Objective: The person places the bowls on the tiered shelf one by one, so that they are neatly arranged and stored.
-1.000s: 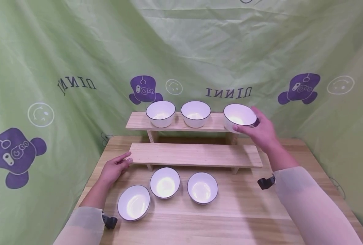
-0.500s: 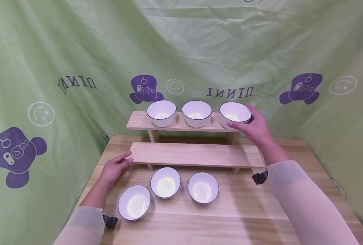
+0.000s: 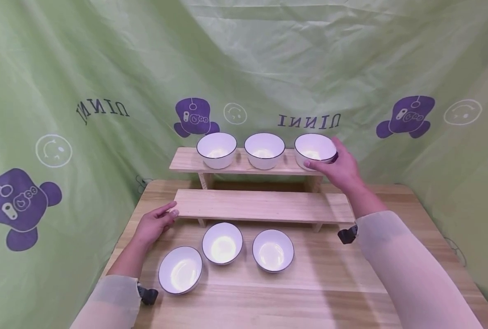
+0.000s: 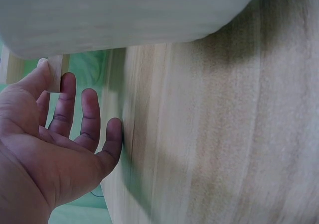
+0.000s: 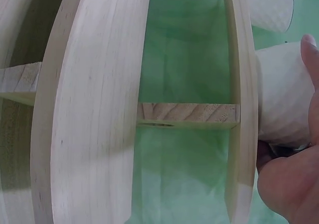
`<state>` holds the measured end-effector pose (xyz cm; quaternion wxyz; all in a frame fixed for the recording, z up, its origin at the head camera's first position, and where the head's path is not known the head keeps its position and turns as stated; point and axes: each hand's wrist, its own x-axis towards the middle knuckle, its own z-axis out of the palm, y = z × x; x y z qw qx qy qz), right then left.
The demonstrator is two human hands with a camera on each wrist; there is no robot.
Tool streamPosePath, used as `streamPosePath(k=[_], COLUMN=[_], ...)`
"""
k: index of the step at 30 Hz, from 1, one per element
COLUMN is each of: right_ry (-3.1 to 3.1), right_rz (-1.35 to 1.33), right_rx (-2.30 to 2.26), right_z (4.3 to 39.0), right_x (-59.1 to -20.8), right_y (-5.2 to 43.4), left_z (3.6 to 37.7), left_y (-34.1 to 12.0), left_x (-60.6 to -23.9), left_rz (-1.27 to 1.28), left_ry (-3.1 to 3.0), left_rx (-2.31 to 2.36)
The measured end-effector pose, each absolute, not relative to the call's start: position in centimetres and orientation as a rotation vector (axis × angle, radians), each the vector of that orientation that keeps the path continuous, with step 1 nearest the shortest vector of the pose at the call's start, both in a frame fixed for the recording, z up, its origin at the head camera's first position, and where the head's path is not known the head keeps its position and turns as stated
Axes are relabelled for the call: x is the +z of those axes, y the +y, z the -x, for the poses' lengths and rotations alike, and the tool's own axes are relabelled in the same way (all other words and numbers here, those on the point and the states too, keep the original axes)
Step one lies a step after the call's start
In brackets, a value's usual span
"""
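Note:
My right hand (image 3: 342, 169) grips a white dark-rimmed bowl (image 3: 314, 147) at the right end of the upper shelf (image 3: 182, 160), thumb on the front side and fingers round the right. In the right wrist view, the bowl's faceted wall (image 5: 284, 94) meets the shelf board. Two matching bowls, a left one (image 3: 217, 148) and a middle one (image 3: 264, 148), stand in line beside it. My left hand (image 3: 155, 225) pinches the left end of the lower wooden shelf (image 3: 264, 204); in the left wrist view thumb and forefinger lie on either side of the board end (image 4: 57, 74).
Three more white bowls stand upright on the wooden table (image 3: 309, 301) before the lower shelf: a left one (image 3: 180, 269), a middle one (image 3: 222, 243) and a right one (image 3: 273, 250). A green printed curtain (image 3: 244, 59) hangs behind and at both sides.
My right hand has moved the bowl slightly left and settled it on the upper shelf, nearer the middle bowl. The left hand has stayed at the lower shelf's end.

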<state>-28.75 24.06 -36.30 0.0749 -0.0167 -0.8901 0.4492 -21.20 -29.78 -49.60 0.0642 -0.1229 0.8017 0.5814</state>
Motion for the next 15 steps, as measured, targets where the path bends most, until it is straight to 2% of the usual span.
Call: streamPosePath(k=[15], right_ry=[-2.648], right_rz=[0.010], right_rx=[1.429], right_z=[28.11], right_x=[-36.27], right_y=[24.49], left_z=[21.14], left_y=[-29.63], left_x=[-49.50], left_rz=[0.356], left_ry=[2.427], left_rx=[1.778])
